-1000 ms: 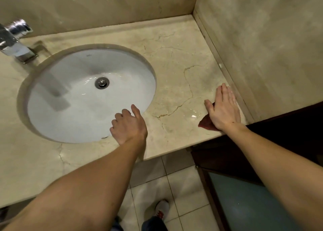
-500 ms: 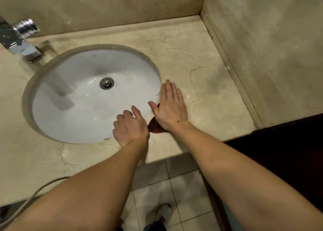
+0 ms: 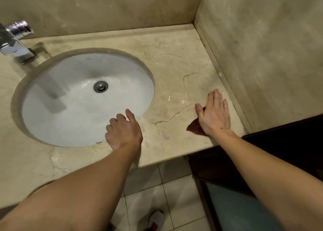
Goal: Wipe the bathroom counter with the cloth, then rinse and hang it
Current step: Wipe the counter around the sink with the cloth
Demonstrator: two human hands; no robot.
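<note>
A dark red cloth (image 3: pixel 194 126) lies on the beige marble counter (image 3: pixel 174 68) near its front right corner. My right hand (image 3: pixel 214 115) presses flat on top of it, fingers together, so only a corner of the cloth shows at the wrist side. The counter beside the hand looks wet and shiny. My left hand (image 3: pixel 123 130) rests on the front rim of the white oval sink (image 3: pixel 70 108), fingers loosely curled over the edge, holding nothing.
A chrome tap (image 3: pixel 14 42) stands at the far left behind the sink. Marble walls close the counter at the back and right. A dark wooden cabinet (image 3: pixel 288 152) stands at the right front. Below are floor tiles and my shoe (image 3: pixel 156 220).
My right hand slid the cloth from beside the sink rim back to the counter's right end. The left hand stayed on the sink rim.
</note>
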